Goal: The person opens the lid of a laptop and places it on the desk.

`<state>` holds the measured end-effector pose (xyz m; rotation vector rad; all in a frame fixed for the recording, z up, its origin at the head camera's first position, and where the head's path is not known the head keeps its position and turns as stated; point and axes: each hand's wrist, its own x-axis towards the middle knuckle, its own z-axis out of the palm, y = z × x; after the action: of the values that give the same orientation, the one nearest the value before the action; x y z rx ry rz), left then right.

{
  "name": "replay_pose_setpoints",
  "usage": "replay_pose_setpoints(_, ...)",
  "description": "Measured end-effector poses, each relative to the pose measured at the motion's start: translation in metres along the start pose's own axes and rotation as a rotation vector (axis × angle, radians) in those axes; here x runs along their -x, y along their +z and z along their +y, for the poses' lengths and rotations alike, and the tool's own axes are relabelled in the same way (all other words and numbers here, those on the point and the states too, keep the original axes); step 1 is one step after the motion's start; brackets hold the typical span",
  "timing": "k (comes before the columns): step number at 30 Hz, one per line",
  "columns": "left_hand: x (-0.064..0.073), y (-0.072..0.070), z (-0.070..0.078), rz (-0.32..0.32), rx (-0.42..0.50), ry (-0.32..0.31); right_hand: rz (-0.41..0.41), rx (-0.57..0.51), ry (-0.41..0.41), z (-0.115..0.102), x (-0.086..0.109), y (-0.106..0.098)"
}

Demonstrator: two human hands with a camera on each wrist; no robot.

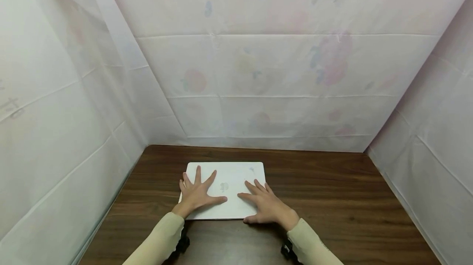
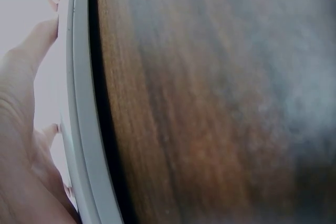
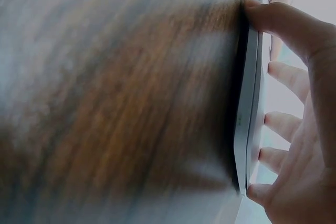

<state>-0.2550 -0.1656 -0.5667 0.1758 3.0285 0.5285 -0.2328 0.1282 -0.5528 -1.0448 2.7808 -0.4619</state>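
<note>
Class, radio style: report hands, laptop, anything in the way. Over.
Left hand spread on closed laptop. Right hand on it too, thumb at near edge. Laptop lies on wooden table. Only hands in the way.

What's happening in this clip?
A person in pale cream sleeves is touching a closed, flat, silver-white rectangular laptop on a dark brown wooden table. The left hand is spread over the left part of its lid. The right hand has its fingers spread on the right part, thumb at the edge nearest the person. The lid is down.
</note>
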Motion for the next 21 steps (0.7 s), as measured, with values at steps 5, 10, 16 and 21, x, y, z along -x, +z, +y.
replay_pose_setpoints(5, 0.0014, 0.0013, 0.0008, -0.007, 0.009, -0.002, -0.003, 0.001, 0.006, 0.0006, 0.0013, 0.0006)
replay_pose_setpoints(10, 0.0022, 0.0019, 0.0022, 0.000, 0.013, 0.000, -0.004, 0.005, 0.012, 0.0007, 0.0029, -0.0004)
replay_pose_setpoints(16, 0.0025, 0.0017, 0.0046, -0.009, 0.015, -0.006, -0.008, -0.002, 0.016, 0.0012, 0.0048, -0.0010)
replay_pose_setpoints(21, 0.0013, 0.0025, 0.0063, -0.006, 0.012, -0.001, -0.008, 0.004, 0.021, 0.0027, 0.0060, -0.0014)
